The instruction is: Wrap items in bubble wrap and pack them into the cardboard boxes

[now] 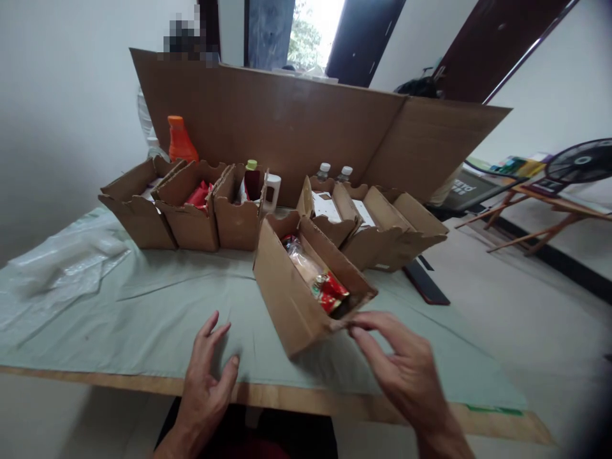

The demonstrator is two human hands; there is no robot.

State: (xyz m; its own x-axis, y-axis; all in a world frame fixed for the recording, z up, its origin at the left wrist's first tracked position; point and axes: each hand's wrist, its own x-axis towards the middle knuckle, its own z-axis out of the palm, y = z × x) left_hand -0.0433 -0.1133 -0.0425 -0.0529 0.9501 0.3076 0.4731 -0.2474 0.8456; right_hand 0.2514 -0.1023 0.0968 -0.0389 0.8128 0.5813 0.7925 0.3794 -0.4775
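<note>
My right hand pinches a cardboard bin by its rim, probably for easy purchase; my left hand hovers empty, loosely spread.

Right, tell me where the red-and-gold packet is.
The head view shows the red-and-gold packet just right of centre, inside the frontmost cardboard box, near the right hand.
</note>
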